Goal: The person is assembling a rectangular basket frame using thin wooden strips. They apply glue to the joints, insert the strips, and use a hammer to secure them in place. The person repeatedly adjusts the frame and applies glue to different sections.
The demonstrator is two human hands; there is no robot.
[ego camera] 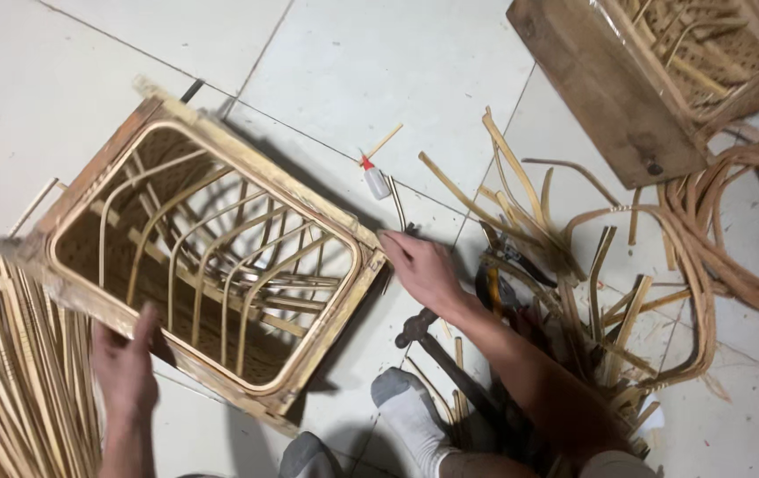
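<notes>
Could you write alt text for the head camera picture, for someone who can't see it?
Seen from above, a person's left hand and right hand grip opposite edges of a wooden frame with bent cane ribs inside, on a tiled floor. Cane strips, a hammer and a glue bottle lie around.

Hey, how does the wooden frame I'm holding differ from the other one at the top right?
The frame by the hands shows bare curved ribs with open gaps; the frame at top right looks filled with woven cane and loose strips. The left hand and right hand touch the near one; the far one lies untouched, partly out of view. Both are rectangular wooden moulds on the tiled floor.
</notes>
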